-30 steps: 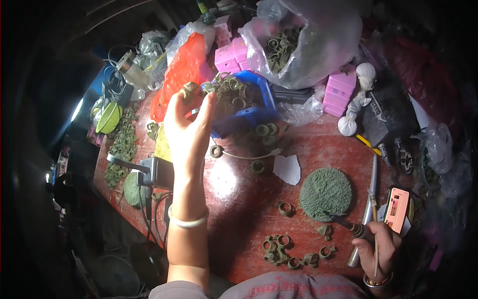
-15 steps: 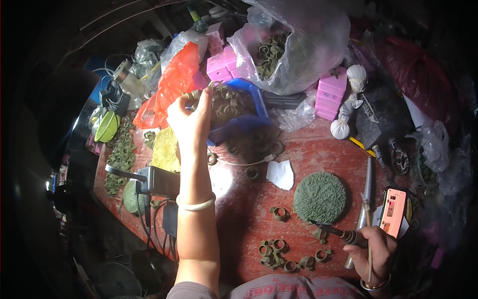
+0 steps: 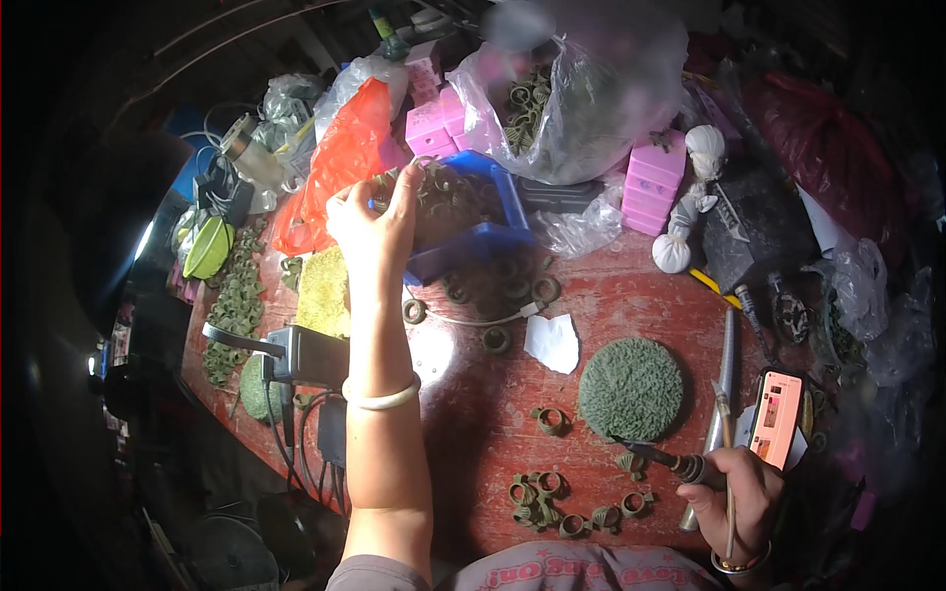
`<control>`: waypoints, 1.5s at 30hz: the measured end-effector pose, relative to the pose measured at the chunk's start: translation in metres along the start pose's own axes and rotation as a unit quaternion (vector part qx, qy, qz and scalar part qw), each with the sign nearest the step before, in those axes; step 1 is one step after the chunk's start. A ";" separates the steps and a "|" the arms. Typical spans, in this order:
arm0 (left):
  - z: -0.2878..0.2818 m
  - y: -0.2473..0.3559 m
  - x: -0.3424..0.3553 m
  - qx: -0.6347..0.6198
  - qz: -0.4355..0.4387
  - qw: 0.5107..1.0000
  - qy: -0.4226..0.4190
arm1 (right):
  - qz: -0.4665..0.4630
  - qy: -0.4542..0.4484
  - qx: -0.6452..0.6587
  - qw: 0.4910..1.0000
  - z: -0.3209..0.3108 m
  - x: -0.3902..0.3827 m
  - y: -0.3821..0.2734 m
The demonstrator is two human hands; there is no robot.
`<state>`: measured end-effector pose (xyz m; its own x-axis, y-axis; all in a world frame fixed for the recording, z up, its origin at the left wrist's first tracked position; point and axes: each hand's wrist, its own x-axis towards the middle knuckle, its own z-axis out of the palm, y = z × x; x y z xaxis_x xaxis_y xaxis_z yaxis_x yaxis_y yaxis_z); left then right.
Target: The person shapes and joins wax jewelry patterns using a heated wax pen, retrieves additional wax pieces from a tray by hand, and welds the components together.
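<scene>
My left hand point(image 3: 372, 222) reaches to the left edge of a blue bin point(image 3: 512, 202), which holds many dark green rings point(image 3: 458, 197). Its thumb and fingers are apart, with ring pieces visible in the gap; I make out nothing held. My right hand point(image 3: 739, 497) is closed around a dark-handled soldering iron point(image 3: 695, 468). A thin wooden stick point(image 3: 730, 483) also passes through that grip. The iron's tip meets the lower edge of a round, rough green pad point(image 3: 631, 389). Several green rings point(image 3: 550, 483) lie near my body, and one ring point(image 3: 550, 421) sits left of the pad.
A grey tapered rod point(image 3: 727, 355) and a lit phone point(image 3: 777, 419) lie at the right. Pink blocks point(image 3: 652, 187), a clear bag of rings point(image 3: 581, 108) and a red plastic bag point(image 3: 345, 163) stand behind. A black plug block with cables point(image 3: 310, 355) is beside my left forearm.
My left hand has shifted slightly left at the bin, its thumb and fingers somewhat apart. My right hand and the soldering iron stay nearly still. The view has shifted slightly.
</scene>
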<state>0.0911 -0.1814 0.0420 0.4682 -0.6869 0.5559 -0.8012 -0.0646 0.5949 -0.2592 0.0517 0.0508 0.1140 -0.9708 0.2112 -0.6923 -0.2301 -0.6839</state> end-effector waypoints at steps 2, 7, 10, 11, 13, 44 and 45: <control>0.002 -0.006 0.002 -0.067 -0.038 0.997 0.000 | 0.003 -0.002 0.000 1.000 0.000 0.001 0.001; -0.010 -0.007 0.001 -0.076 -0.077 0.994 0.001 | -0.032 -0.011 -0.011 0.999 -0.002 0.002 0.002; -0.033 0.009 -0.009 -0.015 -0.007 1.000 0.002 | -0.048 -0.005 -0.016 0.999 -0.001 0.003 0.001; -0.035 0.008 -0.013 0.046 0.048 0.998 0.021 | -0.043 -0.009 -0.018 0.999 0.000 0.003 0.001; -0.050 0.012 -0.028 0.028 0.151 0.986 0.066 | -0.055 0.001 -0.018 0.998 -0.001 0.004 -0.001; -0.071 0.043 -0.188 -0.414 0.007 0.767 -0.491 | 0.027 0.045 0.116 0.992 0.013 0.002 0.010; -0.072 0.046 -0.188 -0.422 0.006 0.767 -0.484 | 0.028 0.046 0.113 0.992 0.011 0.002 0.010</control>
<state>-0.0068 -0.0031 0.0066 -0.3602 -0.9256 0.1165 -0.0865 0.1575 0.9837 -0.2577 0.0467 0.0365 0.0067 -0.9744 0.2246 -0.5167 -0.1957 -0.8335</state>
